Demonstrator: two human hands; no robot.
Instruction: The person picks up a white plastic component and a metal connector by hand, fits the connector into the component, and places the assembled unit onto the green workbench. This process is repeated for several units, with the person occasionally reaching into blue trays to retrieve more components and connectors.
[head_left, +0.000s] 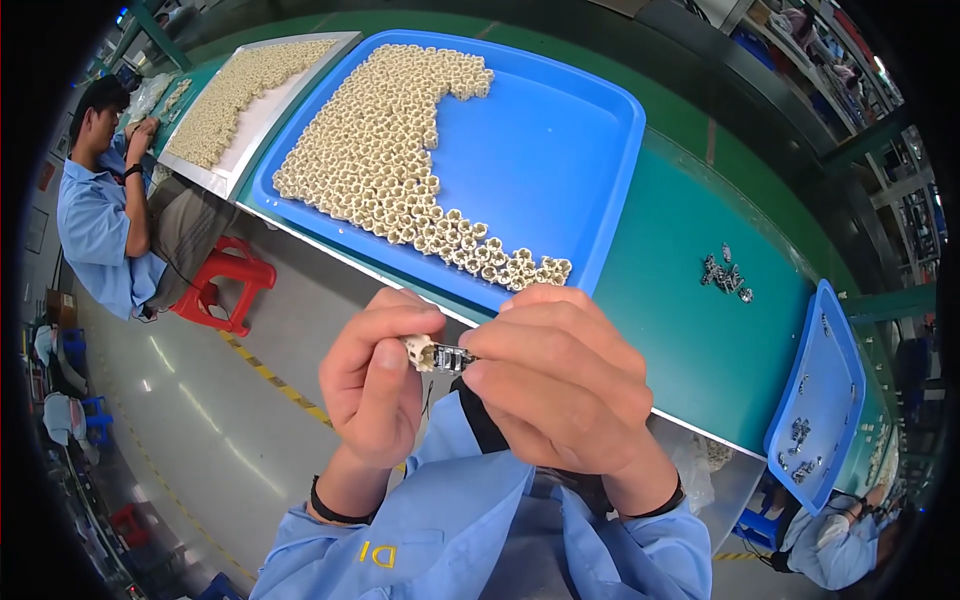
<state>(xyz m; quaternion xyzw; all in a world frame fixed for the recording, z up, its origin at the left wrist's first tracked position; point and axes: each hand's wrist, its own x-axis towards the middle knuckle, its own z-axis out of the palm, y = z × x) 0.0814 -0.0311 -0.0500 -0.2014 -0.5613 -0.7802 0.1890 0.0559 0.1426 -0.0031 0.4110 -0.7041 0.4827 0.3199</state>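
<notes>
Between thumb and fingers, my left hand (378, 375) grips a small cream-coloured ring-shaped part with a notched rim (418, 352). My right hand (565, 375) pinches a small dark, shiny metal part with ribs (452, 359). The two parts meet end to end in front of my chest; whether the metal one is inside the cream one is hard to tell. Just beyond my hands lies a large blue tray (540, 150), with many similar cream parts (370, 150) packed along its left side and near edge.
The green table (690, 330) carries a small pile of dark metal parts (725, 275) to the right. A smaller blue tray (825, 400) with metal pieces is at the far right. A white tray (235, 150) of cream parts and a seated co-worker (110, 200) by a red stool (228, 285) are left.
</notes>
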